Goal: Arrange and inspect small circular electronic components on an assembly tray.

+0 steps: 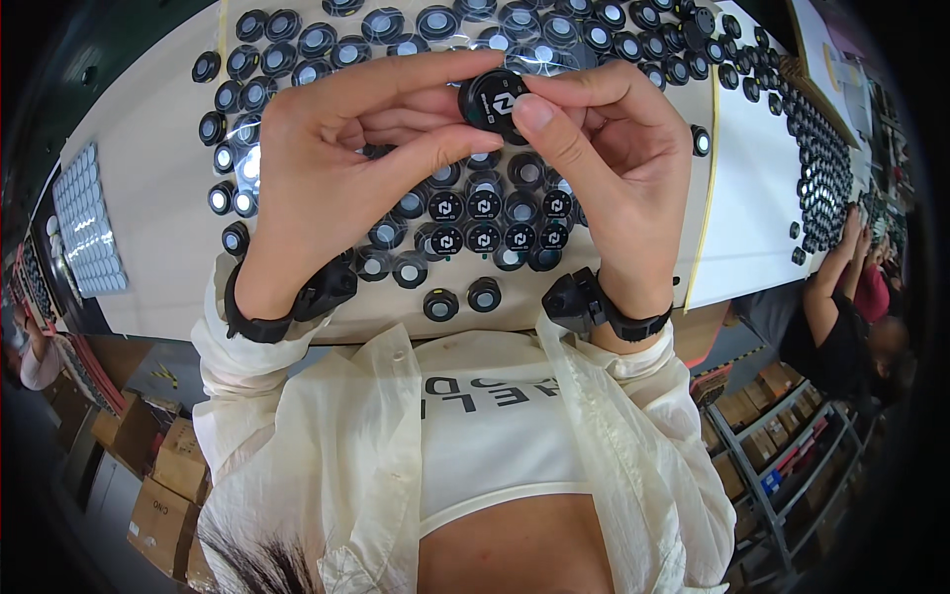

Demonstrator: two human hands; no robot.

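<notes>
Above the table, between my two hands, is a small black round piece (487, 102) with a white printed mark on its face. My left hand (336, 148) grips its left side, index finger on top and thumb below. On its right side, my right hand (623, 148) presses the thumb against the face and keeps the index finger at the rim. Under my hands, several similar black pieces with white marks (482, 238) lie in rows. Around them sit many black round pieces with pale grey centres (317, 40), some covered or joined by clear film.
A sheet of pale round stickers (91, 223) lies at the table's left. On the right, past a yellow line (708, 188), a white surface (747, 228) bears more black pieces. Co-workers (841, 317) stand at the far right. Cardboard boxes (163, 515) are stacked at lower left.
</notes>
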